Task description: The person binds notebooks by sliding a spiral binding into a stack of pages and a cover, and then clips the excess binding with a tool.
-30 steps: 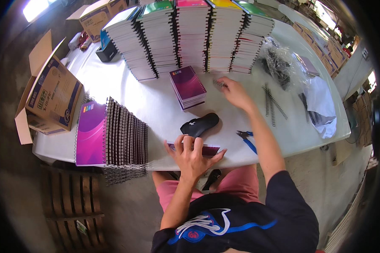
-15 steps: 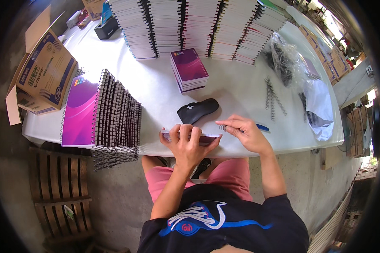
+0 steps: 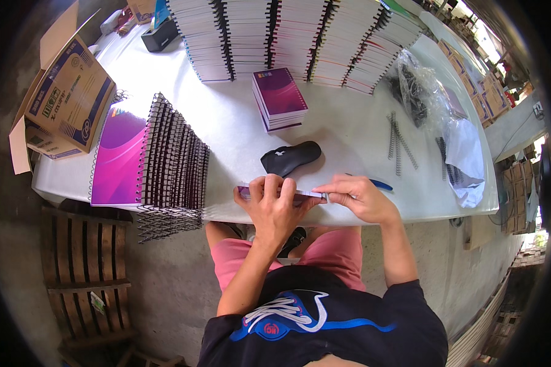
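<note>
My left hand (image 3: 270, 199) grips a small purple-covered notebook (image 3: 306, 194) on edge near the table's front edge, its fingers spread over the upper side. At the notebook's right end, my right hand (image 3: 362, 199) pinches the end of a dark wire coil (image 3: 324, 196), which touches the page edge. How far the coil runs along the notebook is hidden. Just beyond the hands lies a rounded black object (image 3: 292, 158) of unclear kind. A slim blue tool (image 3: 381, 185) rests partly behind my right hand.
A stack of purple notebooks (image 3: 281, 92) stands mid-table, before tall spiral-bound stacks (image 3: 288, 40). Coil-bound purple notebooks (image 3: 119, 159) pile up at left, beside an open cardboard box (image 3: 70, 101). Loose coils (image 3: 397, 144) and a clear plastic bag (image 3: 419, 85) lie right.
My right hand has moved slightly left and down, bringing the coil from just off the notebook to its right end. My left hand keeps its hold.
</note>
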The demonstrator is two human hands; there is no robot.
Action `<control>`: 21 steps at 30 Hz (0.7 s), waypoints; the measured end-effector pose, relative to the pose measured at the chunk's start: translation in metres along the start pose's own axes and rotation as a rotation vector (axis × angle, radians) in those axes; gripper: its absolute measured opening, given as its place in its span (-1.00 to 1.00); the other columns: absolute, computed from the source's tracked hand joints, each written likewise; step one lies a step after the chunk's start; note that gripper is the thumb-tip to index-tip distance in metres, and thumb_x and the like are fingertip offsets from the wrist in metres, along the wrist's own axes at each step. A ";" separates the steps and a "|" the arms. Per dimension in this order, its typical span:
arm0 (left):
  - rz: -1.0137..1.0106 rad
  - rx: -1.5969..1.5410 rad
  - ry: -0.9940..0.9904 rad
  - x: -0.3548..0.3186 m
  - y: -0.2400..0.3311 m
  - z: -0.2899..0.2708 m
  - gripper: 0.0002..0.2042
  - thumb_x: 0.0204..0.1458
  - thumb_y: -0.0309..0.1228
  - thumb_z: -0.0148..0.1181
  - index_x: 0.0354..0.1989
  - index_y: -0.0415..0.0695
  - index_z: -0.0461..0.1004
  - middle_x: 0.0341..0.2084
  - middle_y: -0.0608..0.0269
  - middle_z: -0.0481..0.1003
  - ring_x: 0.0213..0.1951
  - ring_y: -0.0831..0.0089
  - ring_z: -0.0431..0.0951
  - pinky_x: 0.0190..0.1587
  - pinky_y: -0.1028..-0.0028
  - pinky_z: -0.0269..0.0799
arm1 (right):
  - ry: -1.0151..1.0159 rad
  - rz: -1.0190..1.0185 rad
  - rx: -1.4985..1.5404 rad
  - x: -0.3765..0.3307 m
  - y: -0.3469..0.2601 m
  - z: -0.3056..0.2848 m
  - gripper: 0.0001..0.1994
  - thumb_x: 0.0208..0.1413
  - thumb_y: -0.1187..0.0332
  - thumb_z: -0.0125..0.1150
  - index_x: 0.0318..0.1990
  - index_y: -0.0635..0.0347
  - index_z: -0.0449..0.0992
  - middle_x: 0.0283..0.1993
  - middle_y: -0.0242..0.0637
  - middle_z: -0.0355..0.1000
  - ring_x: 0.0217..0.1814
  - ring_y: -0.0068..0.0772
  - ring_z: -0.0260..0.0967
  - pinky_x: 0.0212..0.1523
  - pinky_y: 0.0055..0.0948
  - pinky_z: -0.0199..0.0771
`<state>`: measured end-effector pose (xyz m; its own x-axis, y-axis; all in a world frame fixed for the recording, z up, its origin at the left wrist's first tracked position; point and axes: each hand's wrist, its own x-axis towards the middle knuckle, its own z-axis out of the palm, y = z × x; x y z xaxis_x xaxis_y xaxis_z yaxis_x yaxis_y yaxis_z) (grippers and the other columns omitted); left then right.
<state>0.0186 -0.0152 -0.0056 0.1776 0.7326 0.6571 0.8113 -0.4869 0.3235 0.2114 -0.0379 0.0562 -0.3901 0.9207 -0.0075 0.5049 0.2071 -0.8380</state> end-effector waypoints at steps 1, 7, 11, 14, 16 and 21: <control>-0.001 0.004 -0.010 0.000 0.000 0.000 -0.53 -0.36 0.20 0.27 -0.54 0.05 0.41 -0.44 0.43 0.33 -0.21 0.38 0.32 -0.11 0.12 0.00 | -0.059 0.045 0.015 0.000 0.000 -0.003 -0.71 0.15 0.45 0.06 0.03 0.12 0.48 -0.39 -0.28 0.36 -0.37 -0.42 0.36 -0.28 -0.46 0.35; -0.015 -0.078 -0.034 -0.001 -0.002 -0.005 -0.57 -0.30 0.13 0.29 -0.41 0.06 0.47 -0.39 0.43 0.34 -0.16 0.37 0.29 0.00 0.05 0.00 | 0.141 0.292 0.282 -0.004 -0.026 0.000 -0.61 0.14 0.37 0.10 0.15 0.09 0.33 -0.40 -0.25 0.38 -0.47 -0.45 0.35 -0.36 -0.44 0.38; 0.009 -0.105 -0.043 -0.001 -0.004 -0.008 -0.59 -0.27 0.11 0.29 -0.42 0.05 0.47 -0.40 0.42 0.33 -0.16 0.35 0.29 0.06 -0.02 -0.01 | 0.207 -0.143 -0.185 -0.009 -0.004 0.002 -0.67 0.15 0.37 0.10 0.09 0.11 0.39 -0.35 -0.19 0.43 -0.50 -0.39 0.36 -0.37 -0.44 0.40; 0.020 -0.114 -0.051 -0.001 -0.006 -0.006 -0.60 -0.26 0.10 0.29 -0.44 0.04 0.46 -0.40 0.41 0.33 -0.16 0.33 0.29 0.06 -0.03 0.01 | 0.017 0.012 -0.065 -0.004 -0.004 -0.004 -0.68 0.13 0.38 0.10 0.06 0.10 0.41 -0.29 -0.18 0.46 -0.41 -0.27 0.41 -0.30 -0.41 0.42; 0.035 -0.118 -0.063 0.000 -0.007 -0.008 -0.60 -0.26 0.10 0.29 -0.46 0.03 0.45 -0.40 0.39 0.33 -0.17 0.32 0.29 0.06 -0.02 0.01 | -0.220 0.288 0.157 0.007 -0.008 -0.017 -0.69 0.12 0.36 0.11 0.04 0.10 0.43 -0.25 -0.18 0.48 -0.30 -0.17 0.44 -0.22 -0.37 0.44; 0.050 -0.126 -0.091 -0.001 -0.011 -0.008 -0.57 -0.24 0.11 0.28 -0.47 -0.02 0.42 -0.38 0.34 0.33 -0.17 0.29 0.29 0.06 -0.02 0.02 | 0.071 -0.268 -0.473 0.058 0.015 -0.009 -0.62 0.04 0.35 0.14 0.06 0.11 0.41 0.00 -0.13 0.43 0.02 -0.13 0.38 0.02 -0.25 0.37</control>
<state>0.0048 -0.0143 -0.0048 0.2706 0.7429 0.6123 0.7246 -0.5759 0.3785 0.2033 0.0212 0.0485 -0.5084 0.8317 0.2230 0.6924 0.5488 -0.4684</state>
